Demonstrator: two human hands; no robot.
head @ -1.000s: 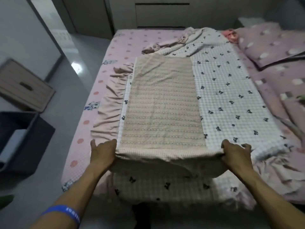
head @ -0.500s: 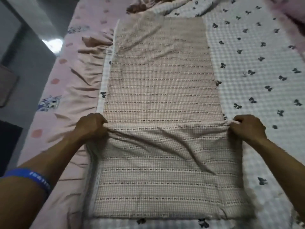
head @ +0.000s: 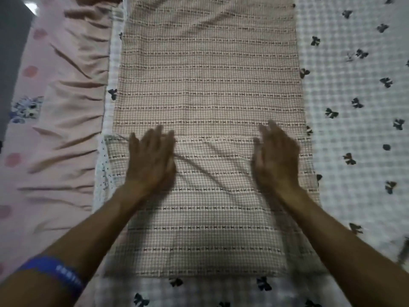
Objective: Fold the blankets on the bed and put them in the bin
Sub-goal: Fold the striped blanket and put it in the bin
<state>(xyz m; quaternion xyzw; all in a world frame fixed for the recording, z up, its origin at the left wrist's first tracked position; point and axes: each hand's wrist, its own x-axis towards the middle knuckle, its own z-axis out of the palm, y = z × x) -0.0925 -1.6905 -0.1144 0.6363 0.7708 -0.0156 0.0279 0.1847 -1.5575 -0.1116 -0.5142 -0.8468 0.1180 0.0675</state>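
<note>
A beige checked blanket lies as a long strip down the middle of the bed, its near end folded up over itself. The fold's edge runs across at about mid-frame. My left hand lies flat with straight fingers on the left part of the folded layer. My right hand lies flat on its right part, blurred by motion. Neither hand holds cloth. Under and to the right spreads a white checked blanket with black bows. The bin is out of view.
A pink ruffled cloth lies bunched along the left of the beige blanket, on the pink dotted bedsheet. Grey floor shows at the far left past the bed's edge.
My hands carried the blanket's near edge forward, laid it down, and let it go. They have gone from gripping the corners to lying flat on the folded layer. The camera has leaned closer.
</note>
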